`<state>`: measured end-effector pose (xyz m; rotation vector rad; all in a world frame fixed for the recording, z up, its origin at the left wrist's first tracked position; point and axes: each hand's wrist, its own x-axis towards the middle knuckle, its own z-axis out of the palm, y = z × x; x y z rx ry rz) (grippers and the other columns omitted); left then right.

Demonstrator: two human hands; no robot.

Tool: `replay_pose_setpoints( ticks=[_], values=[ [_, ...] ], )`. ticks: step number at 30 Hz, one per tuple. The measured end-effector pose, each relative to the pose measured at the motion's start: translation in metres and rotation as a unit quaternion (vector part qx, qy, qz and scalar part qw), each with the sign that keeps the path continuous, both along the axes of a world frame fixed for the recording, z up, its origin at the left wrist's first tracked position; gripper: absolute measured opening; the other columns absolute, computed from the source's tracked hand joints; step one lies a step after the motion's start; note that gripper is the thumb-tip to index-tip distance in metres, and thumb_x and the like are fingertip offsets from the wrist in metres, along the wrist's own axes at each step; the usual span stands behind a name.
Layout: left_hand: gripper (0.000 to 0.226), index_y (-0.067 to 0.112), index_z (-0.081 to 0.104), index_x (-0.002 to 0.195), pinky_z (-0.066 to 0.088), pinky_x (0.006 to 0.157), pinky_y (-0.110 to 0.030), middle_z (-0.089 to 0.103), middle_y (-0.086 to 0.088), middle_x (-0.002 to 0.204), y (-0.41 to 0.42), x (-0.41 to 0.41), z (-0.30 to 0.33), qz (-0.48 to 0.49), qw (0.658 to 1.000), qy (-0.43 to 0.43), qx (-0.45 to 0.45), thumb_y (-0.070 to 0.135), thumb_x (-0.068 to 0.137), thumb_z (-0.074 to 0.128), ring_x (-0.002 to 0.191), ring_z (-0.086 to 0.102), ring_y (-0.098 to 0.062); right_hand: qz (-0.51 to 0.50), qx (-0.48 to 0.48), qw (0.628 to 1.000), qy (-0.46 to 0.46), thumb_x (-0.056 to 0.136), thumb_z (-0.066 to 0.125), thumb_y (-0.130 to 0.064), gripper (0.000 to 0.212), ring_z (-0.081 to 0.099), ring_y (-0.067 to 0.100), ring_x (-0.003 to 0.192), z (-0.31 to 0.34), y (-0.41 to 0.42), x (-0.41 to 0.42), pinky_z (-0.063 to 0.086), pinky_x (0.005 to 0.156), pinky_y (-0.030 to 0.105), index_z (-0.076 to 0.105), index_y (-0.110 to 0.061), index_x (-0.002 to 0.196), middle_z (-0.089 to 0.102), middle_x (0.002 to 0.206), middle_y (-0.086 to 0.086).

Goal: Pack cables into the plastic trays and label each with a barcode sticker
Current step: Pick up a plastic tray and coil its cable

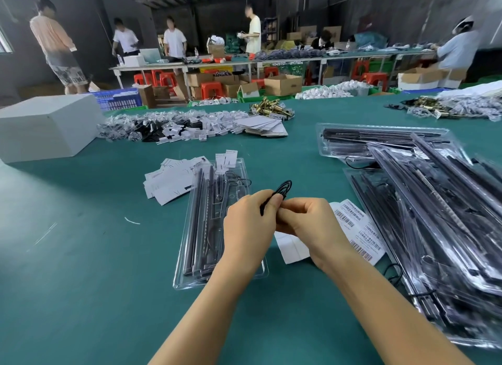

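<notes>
A coiled black cable [284,188] is held above the table by both hands. My left hand [248,226] grips its lower part; my right hand [312,226] pinches it from the right. Under my left hand lies a clear plastic tray [202,228] with long black strips in it and thin wire near its top. A sheet of barcode stickers [358,228] lies just right of my right hand, partly hidden by it.
A large heap of filled clear trays [423,209] fills the right side of the green table [81,256]. White paper slips [169,179] lie left of the tray. A white box [46,125] stands far left. Bagged parts [176,126] lie behind. Several people work at far tables.
</notes>
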<state>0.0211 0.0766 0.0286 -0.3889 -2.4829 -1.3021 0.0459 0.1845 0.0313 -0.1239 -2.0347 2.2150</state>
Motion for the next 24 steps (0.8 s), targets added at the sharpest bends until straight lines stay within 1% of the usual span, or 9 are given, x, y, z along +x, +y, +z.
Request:
replay_pose_setpoints(
  ticks=[3,6,8,10,12,16,19,22,24],
  values=[
    [0.023,0.018,0.066,0.079,0.046,0.074,-0.043,0.063,-0.002,0.072,0.0,-0.001,0.0,-0.019,1.0,-0.009,0.023,0.029,0.095,0.054,0.078,0.056,-0.022,0.01,-0.004,1.0,-0.019,0.085,0.055,0.008,0.02,0.071,0.023,0.077,0.003,-0.002,0.0,0.059,0.078,0.03,0.074,0.002,0.081,0.073,0.08,0.018],
    [0.018,0.015,0.07,0.087,0.045,0.076,-0.04,0.063,-0.004,0.078,0.0,-0.002,0.0,-0.021,0.999,0.024,0.018,0.023,0.095,0.056,0.08,0.056,-0.021,0.042,-0.158,0.983,-0.081,0.087,0.056,0.0,0.025,0.067,0.018,0.071,0.009,0.004,-0.002,0.058,0.08,0.03,0.072,-0.003,0.069,0.068,0.074,0.011],
    [0.017,0.012,0.069,0.09,0.045,0.072,-0.038,0.057,-0.007,0.08,0.003,-0.002,-0.002,-0.023,0.998,0.06,-0.017,0.019,0.095,0.055,0.077,0.054,-0.024,0.038,-0.232,0.965,-0.118,0.087,0.066,-0.014,0.017,0.065,0.019,0.07,0.011,0.008,-0.003,0.058,0.079,0.03,0.071,-0.004,0.075,0.066,0.076,0.01],
    [0.019,0.004,0.063,0.085,0.044,0.067,-0.04,0.049,-0.01,0.081,0.007,-0.002,-0.005,-0.041,0.993,0.082,-0.07,0.013,0.096,0.051,0.073,0.05,-0.03,0.021,-0.222,0.964,-0.145,0.084,0.072,-0.022,0.019,0.062,0.017,0.065,0.01,0.01,-0.005,0.057,0.07,0.026,0.069,-0.004,0.078,0.065,0.074,0.009],
    [0.021,0.0,0.057,0.084,0.041,0.065,-0.043,0.044,-0.01,0.083,0.011,-0.002,-0.01,-0.064,0.984,0.097,-0.135,0.011,0.097,0.046,0.07,0.047,-0.034,-0.003,-0.208,0.963,-0.173,0.083,0.072,-0.023,0.019,0.053,0.012,0.054,0.009,0.013,-0.006,0.047,0.055,0.02,0.064,-0.008,0.075,0.058,0.065,0.004],
    [0.022,0.003,0.055,0.1,0.038,0.07,-0.04,0.034,-0.002,0.089,0.018,0.0,-0.015,-0.11,0.971,0.1,-0.186,0.018,0.101,0.039,0.073,0.04,-0.027,-0.025,-0.196,0.965,-0.173,0.088,0.065,-0.012,0.015,0.043,0.007,0.046,0.01,0.025,-0.01,0.034,0.037,0.015,0.06,-0.005,0.076,0.048,0.058,0.003],
    [0.021,0.005,0.057,0.097,0.04,0.077,-0.039,0.045,0.001,0.084,0.018,0.001,-0.01,-0.137,0.982,0.065,-0.114,0.018,0.102,0.04,0.079,0.045,-0.023,-0.042,-0.128,0.98,-0.147,0.09,0.063,-0.007,0.014,0.045,0.006,0.045,0.01,0.035,-0.011,0.038,0.038,0.015,0.06,-0.004,0.077,0.055,0.058,0.002],
    [0.025,0.006,0.065,0.115,0.043,0.089,-0.034,0.066,-0.007,0.103,0.004,-0.008,-0.001,-0.076,0.996,0.04,-0.01,0.009,0.098,0.047,0.098,0.059,-0.023,-0.032,-0.041,0.988,-0.146,0.091,0.062,-0.008,0.012,0.047,0.004,0.046,0.01,0.045,-0.013,0.041,0.041,0.014,0.065,-0.002,0.08,0.065,0.067,0.002],
    [0.031,0.01,0.062,0.124,0.042,0.096,-0.038,0.066,-0.006,0.115,-0.007,-0.016,0.002,-0.058,0.998,0.033,-0.022,0.008,0.098,0.046,0.107,0.057,-0.027,-0.002,-0.007,0.99,-0.142,0.09,0.063,-0.007,0.011,0.05,0.003,0.046,0.011,0.053,-0.012,0.044,0.043,0.013,0.068,-0.002,0.082,0.068,0.071,0.002]
  ],
)
